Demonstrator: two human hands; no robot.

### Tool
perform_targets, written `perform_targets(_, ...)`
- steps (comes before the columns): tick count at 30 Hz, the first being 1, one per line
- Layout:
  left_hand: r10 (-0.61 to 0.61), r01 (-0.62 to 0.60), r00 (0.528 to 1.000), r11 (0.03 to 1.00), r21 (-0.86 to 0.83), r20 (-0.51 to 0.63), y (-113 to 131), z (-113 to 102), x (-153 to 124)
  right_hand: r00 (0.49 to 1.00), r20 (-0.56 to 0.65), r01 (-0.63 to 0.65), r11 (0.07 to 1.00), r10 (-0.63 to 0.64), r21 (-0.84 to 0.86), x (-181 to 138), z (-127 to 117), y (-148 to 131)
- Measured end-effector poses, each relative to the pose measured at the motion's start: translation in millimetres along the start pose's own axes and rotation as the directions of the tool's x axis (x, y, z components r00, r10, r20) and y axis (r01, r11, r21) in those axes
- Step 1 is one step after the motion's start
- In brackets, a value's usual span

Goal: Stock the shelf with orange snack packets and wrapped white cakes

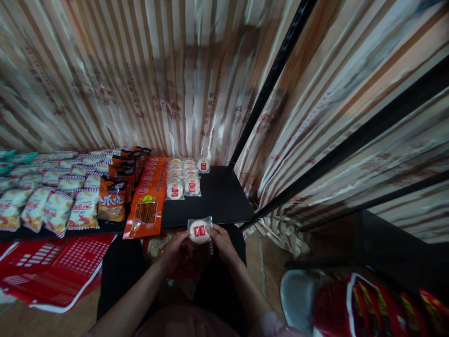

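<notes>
Between my two hands, just off the front edge of the black shelf, is a round white cake in a clear wrapper with a red label. My left hand grips the wrapper at its left side, and my right hand pinches the right side. Beyond it, similar wrapped cakes lie on the shelf in two overlapping columns, with a single wrapped cake at the back right of them. Left of these columns, flat orange snack packets overlap in a row running from back to front.
Orange-black bags and white snack bags fill the shelf's left. A red basket sits below at left. Black metal posts and a striped curtain enclose the shelf. At lower right are a pale stool and red packets.
</notes>
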State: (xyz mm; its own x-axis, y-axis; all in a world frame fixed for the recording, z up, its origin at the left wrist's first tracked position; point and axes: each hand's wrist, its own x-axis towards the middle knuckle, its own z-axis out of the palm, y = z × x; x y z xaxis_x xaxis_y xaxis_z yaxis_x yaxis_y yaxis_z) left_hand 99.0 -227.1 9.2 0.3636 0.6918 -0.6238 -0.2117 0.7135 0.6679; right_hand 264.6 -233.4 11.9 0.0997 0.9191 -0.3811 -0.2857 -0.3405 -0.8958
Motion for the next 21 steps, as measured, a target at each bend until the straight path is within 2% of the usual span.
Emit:
perform_targets(5,-0.053,0.053,0.999,0.999,-0.012,0.004,0.9,6.4,1.2,0.998,0.069,0.007,1.000,-0.005,-0.022,7.4,-12.6,-6.6)
perform_targets(11,-0.009,0.009,1.000,1.000,-0.011,-0.007,2.4,13.4,1.9,0.985,0.174,0.005,0.992,0.017,-0.124,14.2,-24.7,-19.0)
perform_targets(15,0.031,-0.028,0.998,0.998,-0.056,0.057,7.8,17.8,-3.7,0.971,0.238,0.017,0.979,0.032,-0.204,18.2,-28.5,-28.6)
perform_targets(18,0.085,-0.087,0.990,0.996,0.007,0.112,13.0,19.9,-7.4,0.957,0.288,0.054,0.960,0.029,-0.276,22.4,-30.2,-35.0)
perform_targets(21,0.124,-0.138,0.985,0.983,0.117,0.122,15.4,19.4,-5.0,0.932,0.358,0.066,0.943,0.058,-0.326,27.3,-30.7,-40.2)
